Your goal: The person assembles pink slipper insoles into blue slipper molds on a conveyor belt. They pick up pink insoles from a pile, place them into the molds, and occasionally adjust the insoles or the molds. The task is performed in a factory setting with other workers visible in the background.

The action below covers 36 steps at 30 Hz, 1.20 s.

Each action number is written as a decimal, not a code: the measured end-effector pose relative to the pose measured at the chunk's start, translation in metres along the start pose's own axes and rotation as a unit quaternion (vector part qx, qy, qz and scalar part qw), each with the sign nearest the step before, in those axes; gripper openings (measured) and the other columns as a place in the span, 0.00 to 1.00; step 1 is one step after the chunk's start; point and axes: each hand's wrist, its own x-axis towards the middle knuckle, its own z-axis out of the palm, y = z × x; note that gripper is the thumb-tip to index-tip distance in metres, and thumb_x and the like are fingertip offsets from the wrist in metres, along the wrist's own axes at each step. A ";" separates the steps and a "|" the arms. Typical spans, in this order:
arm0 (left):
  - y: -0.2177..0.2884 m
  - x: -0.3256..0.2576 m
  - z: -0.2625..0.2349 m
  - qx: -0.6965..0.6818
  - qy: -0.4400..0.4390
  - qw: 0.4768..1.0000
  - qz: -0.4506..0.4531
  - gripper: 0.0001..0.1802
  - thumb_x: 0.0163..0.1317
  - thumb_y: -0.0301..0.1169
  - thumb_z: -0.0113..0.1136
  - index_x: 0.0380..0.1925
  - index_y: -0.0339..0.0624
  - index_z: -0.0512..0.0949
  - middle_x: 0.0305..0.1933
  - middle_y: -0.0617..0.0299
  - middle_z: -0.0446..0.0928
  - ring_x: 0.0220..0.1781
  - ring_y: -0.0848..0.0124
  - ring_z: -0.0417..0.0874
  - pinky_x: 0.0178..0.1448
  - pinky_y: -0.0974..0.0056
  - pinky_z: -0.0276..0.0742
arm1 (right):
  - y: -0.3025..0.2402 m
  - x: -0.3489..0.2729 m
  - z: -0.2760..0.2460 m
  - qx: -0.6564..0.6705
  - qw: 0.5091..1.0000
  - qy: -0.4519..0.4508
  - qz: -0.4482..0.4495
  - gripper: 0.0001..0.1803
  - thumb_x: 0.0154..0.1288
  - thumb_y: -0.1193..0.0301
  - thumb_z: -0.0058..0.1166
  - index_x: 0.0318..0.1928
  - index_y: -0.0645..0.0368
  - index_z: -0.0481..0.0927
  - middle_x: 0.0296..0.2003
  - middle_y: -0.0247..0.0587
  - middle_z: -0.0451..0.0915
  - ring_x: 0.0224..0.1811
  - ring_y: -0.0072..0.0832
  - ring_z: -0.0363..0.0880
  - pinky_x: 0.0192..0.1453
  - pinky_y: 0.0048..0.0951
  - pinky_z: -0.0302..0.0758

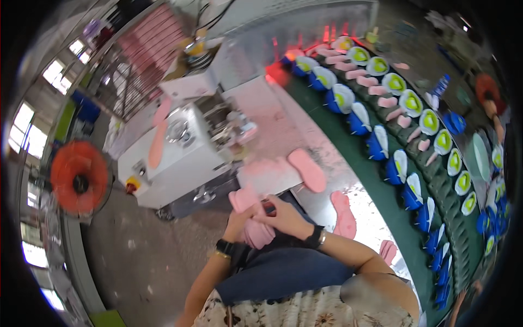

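A bundle of pink insoles is in front of my waist, with my left hand wrapped round its middle. Its upper end sticks out beyond my fingers. My right hand meets the bundle from the other side, thumb and fingers bent together. Something small and dark shows between those fingers, too little to name. On the metal worktop beside my right hand lie a pink insole and, nearer me, more pink insoles. A small pink stack rests by my right forearm.
A white machine stands ahead left, with an orange insole on it. Rightward runs a green conveyor bearing blue-and-white shoe uppers and pink pieces. An orange fan is far left. Another person's arm shows far right.
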 end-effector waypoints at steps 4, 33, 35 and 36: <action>-0.020 -0.002 -0.020 -0.096 -0.062 0.993 -0.012 0.22 0.61 0.30 0.59 0.54 0.32 0.70 0.48 0.57 0.77 0.46 0.67 0.81 0.50 0.63 0.80 | 0.004 0.002 0.008 0.010 1.000 -0.007 0.003 0.36 0.54 0.56 0.66 0.58 0.61 0.69 0.40 0.50 0.81 0.40 0.36 0.82 0.45 0.32 0.77; -0.054 -0.033 -0.064 -0.147 -0.145 0.972 -0.113 0.26 0.61 0.31 0.62 0.58 0.35 0.67 0.54 0.55 0.76 0.53 0.63 0.79 0.57 0.57 0.77 | -0.030 0.188 -0.079 -0.204 0.949 0.239 -0.013 0.25 0.57 0.61 0.60 0.51 0.64 0.72 0.40 0.51 0.79 0.38 0.44 0.81 0.43 0.42 0.76; -0.061 -0.028 -0.065 -0.134 -0.142 0.974 -0.115 0.26 0.61 0.31 0.61 0.58 0.35 0.68 0.54 0.55 0.76 0.53 0.63 0.79 0.57 0.57 0.77 | -0.031 0.174 -0.088 -0.350 0.880 0.296 -0.124 0.23 0.57 0.64 0.58 0.52 0.60 0.73 0.42 0.54 0.78 0.43 0.49 0.78 0.46 0.44 0.75; -0.064 -0.027 -0.066 -0.126 -0.142 0.975 -0.116 0.26 0.61 0.31 0.61 0.57 0.34 0.68 0.54 0.55 0.76 0.53 0.63 0.79 0.57 0.57 0.77 | -0.030 0.176 -0.090 -0.355 0.877 0.304 -0.113 0.23 0.57 0.63 0.58 0.51 0.60 0.74 0.40 0.54 0.78 0.43 0.49 0.78 0.46 0.44 0.75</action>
